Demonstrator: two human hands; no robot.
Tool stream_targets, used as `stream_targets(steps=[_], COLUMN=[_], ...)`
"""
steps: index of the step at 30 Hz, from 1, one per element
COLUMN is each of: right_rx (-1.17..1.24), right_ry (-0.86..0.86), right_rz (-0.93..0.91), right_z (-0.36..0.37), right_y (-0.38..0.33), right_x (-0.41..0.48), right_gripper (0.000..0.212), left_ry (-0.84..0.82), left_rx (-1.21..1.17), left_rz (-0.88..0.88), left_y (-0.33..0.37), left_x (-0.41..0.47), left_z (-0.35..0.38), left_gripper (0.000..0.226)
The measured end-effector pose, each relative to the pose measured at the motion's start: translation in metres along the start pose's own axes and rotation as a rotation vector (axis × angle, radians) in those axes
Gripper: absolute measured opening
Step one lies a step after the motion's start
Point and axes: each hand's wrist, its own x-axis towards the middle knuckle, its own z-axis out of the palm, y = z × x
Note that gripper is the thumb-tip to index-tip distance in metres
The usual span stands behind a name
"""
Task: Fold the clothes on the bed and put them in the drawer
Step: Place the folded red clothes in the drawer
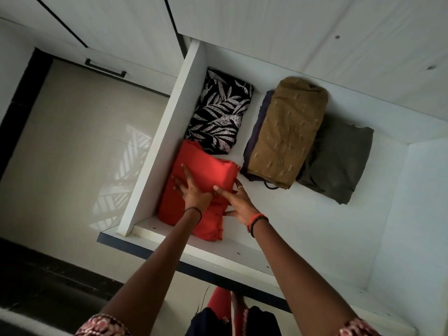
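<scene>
Red garment (206,166) is sitting folded in the near left corner of the drawer (155,132), lying against the left wall and close to the front edge. The left hand (194,192) is pressing flat on top of it with straight, spread fingers. The right hand (240,204) is gripping its right side, thumb on top and fingers curling round the fold.

The end nearest the front edge is bunching loosely, so I judge the fold is likely to spring open if the hands come off unevenly. Its far end is touching the leaf-print garment (218,112), and pushing deeper risks rucking that one. A bulging top could also catch when the drawer is closed.

The white drawer floor is showing bare between the piles. Toward the middle a mustard garment (286,132) is lying on a dark purple piece (257,132), with a grey garment (339,161) partly under its right side, toward the right wall. White cupboard fronts are standing beyond the back edge, one with a black handle (105,67). Glossy pale floor tiles (72,141) are reflecting patterned window light, and the room is looking dim.
</scene>
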Motion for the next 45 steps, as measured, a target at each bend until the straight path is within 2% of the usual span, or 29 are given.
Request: stream_targets(steps=[6, 10, 12, 15, 20, 25, 30, 37, 40, 45], right_rx=[0.058, -0.070, -0.138, -0.241, -0.349, -0.446, -0.556, -0.643, -0.765, -0.894], right_ry=[-0.013, 0.050, 0.109, 0.197, 0.242, 0.245, 0.170, -0.022, -0.085, -0.243], right_rz=[-0.033, -0.001, -0.003, -0.029, -0.091, -0.205, -0.306, -0.384, -0.426, -0.416], right_z=[0.007, 0.011, 0.013, 0.013, 0.017, 0.030, 0.064, 0.138, 0.180, 0.257], right_y=[-0.013, -0.012, -0.011, -0.009, -0.011, -0.016, -0.014, 0.017, 0.041, 0.094], right_x=[0.008, -0.005, -0.020, -0.037, -0.090, -0.160, -0.240, -0.325, -0.351, -0.390], right_gripper=[0.070, 0.094, 0.098, 0.086, 0.068, 0.046, 0.037, 0.023, 0.025, 0.027], left_ry=[-0.004, -0.007, -0.016, 0.015, 0.027, 0.078, 0.202, 0.406, 0.475, 0.697], left_rx=[0.007, 0.062, 0.091, 0.133, 0.067, -0.064, -0.226, -0.420, -0.524, -0.749], left_rz=[0.073, 0.069, 0.056, 0.033, 0.136, 0.155, 0.132, -0.050, -0.115, -0.242], left_y=[0.003, -0.002, -0.004, -0.005, -0.008, -0.020, -0.050, -0.141, -0.187, -0.269], left_x=[0.017, 0.012, 0.004, -0.013, -0.074, -0.155, -0.237, -0.335, -0.375, -0.441], left_z=[-0.001, -0.007, -0.017, -0.031, -0.063, -0.102, -0.160, -0.240, -0.266, -0.300], left_gripper=[0.116, 0.114, 0.111, 0.094, 0.053, 0.038, 0.031, 0.030, 0.033, 0.028])
